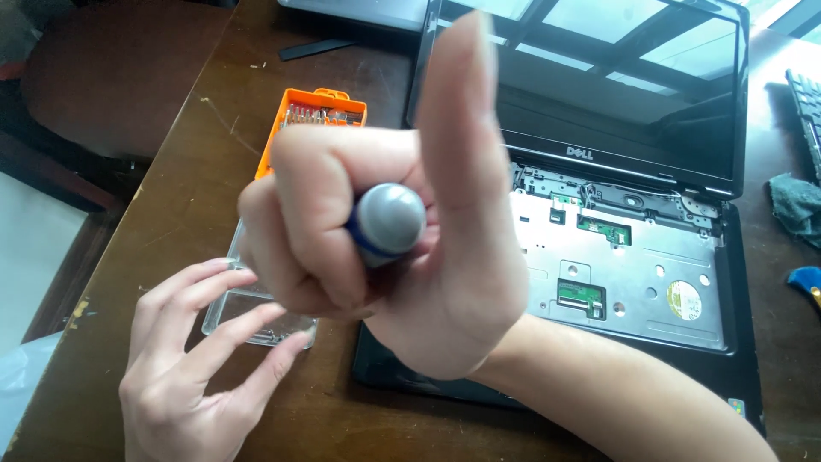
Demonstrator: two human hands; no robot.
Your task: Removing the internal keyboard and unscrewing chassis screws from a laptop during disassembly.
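My right hand (385, 231) is raised close to the camera, fingers wrapped around a screwdriver (389, 221) with a grey rounded cap and blue handle, thumb pointing up. Its shaft and tip are hidden behind the fist. My left hand (192, 359) rests lower left with fingers spread, fingertips touching a clear plastic lid (248, 321) on the table. An orange bit case (318, 115) lies behind the fist, partly hidden. An open black laptop (633, 265) with its keyboard removed, showing a silver metal plate and connectors, lies on the right.
Everything sits on a dark brown wooden table (188, 197). A detached keyboard edge (806, 111), a dark green cloth (795, 205) and a blue object (806, 281) lie at the far right. Another dark device (359, 10) lies at the top edge.
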